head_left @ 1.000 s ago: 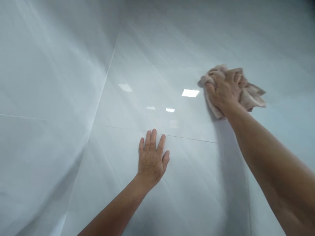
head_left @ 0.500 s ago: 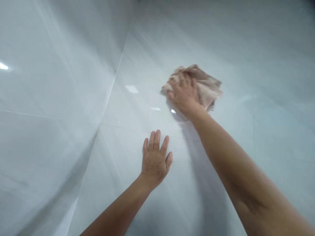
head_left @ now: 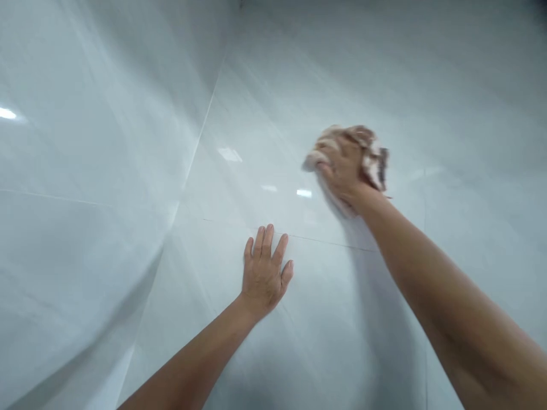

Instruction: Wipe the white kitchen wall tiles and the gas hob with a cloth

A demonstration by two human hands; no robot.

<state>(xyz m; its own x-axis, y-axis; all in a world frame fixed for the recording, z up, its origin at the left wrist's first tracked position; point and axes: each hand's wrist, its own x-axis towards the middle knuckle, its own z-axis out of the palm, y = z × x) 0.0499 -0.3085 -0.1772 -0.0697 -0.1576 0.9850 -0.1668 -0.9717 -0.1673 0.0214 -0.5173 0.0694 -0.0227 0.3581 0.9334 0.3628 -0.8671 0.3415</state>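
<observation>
Against the glossy pale tiled wall [head_left: 273, 119], my right hand [head_left: 344, 165] presses a crumpled pinkish-white and brown cloth [head_left: 372, 149]. The cloth bunches around its fingers, and motion blurs both a little; some fingertips are hidden in the folds. Lower and to the left, my left hand [head_left: 264, 279] lies flat on the same wall with its fingers stretched and spread. It holds nothing. Its fingertips reach a thin dark tile joint [head_left: 318, 240].
A second pale wall [head_left: 77, 136] meets this one at a corner seam [head_left: 192, 156] on the left. Bright light reflections [head_left: 229, 154] show on the shiny tiles. A vertical joint [head_left: 425, 364] runs down the right side.
My right hand has slid the cloth to the right along the wall, and the cloth is more bunched now. My left hand has stayed flat in nearly the same place.
</observation>
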